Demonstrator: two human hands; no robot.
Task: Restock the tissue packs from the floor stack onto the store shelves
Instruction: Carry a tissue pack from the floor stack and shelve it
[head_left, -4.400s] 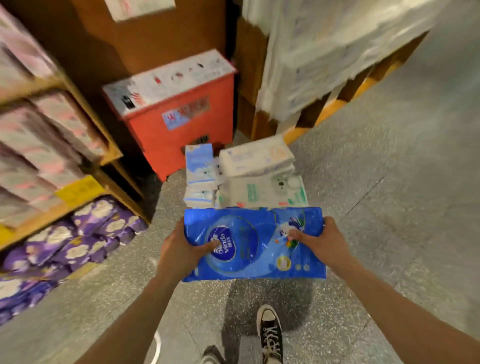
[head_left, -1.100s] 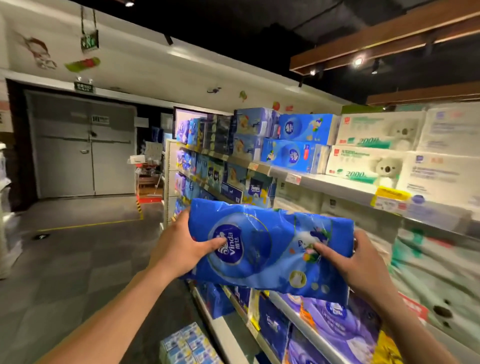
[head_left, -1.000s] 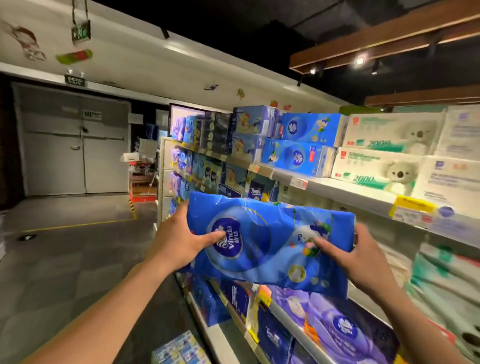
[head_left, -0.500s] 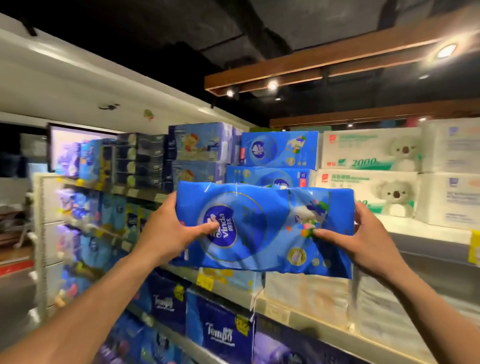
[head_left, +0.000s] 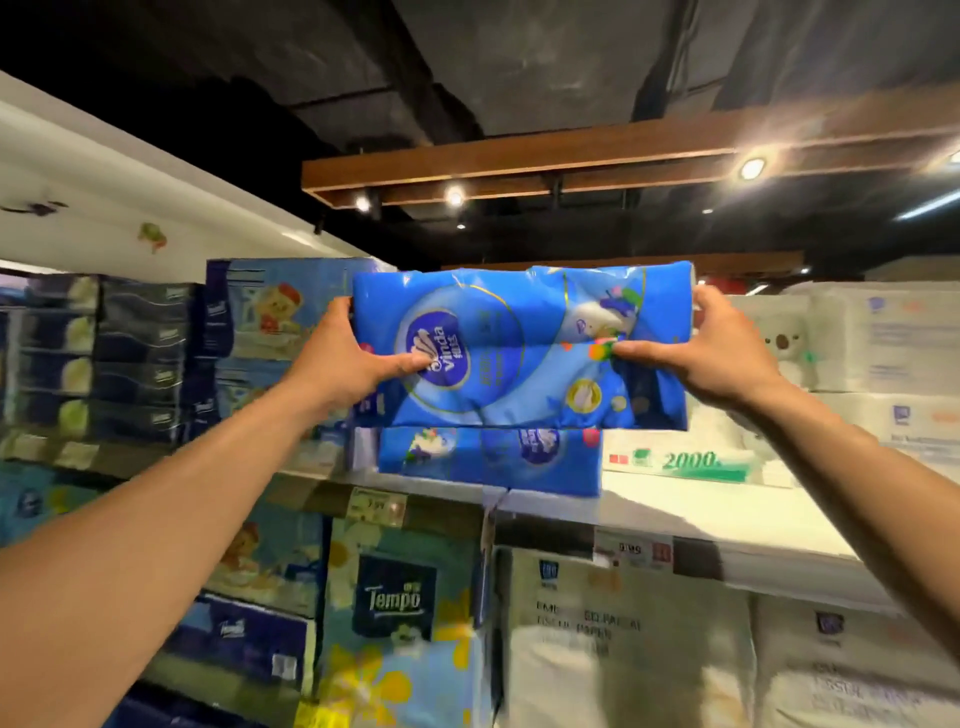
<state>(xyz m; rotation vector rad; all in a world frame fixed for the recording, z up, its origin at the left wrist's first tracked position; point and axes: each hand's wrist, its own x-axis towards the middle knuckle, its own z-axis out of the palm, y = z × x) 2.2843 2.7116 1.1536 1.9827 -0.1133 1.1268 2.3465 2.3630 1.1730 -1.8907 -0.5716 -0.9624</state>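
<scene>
dark ceiling and a wooden beam (head_left: 571, 156) leave open air above both grips. left grip (head_left: 337, 358) and right grip (head_left: 717, 348) each clamp one end of the blue vinda pack (head_left: 519, 332), thumbs pressed on its front, fingers wrapped round the ends. it is held level, long side across, its glossy wrap creased and dented near the right grip. directly under it a matching blue pack (head_left: 488, 462) lies on the top shelf (head_left: 675, 519); the held pack's lower edge seems to meet it, though blur makes that unsure. outside the left grip stand bear-print packs (head_left: 275, 306), outside the right grip white packs (head_left: 872, 338), both close beside the pack's ends.
</scene>
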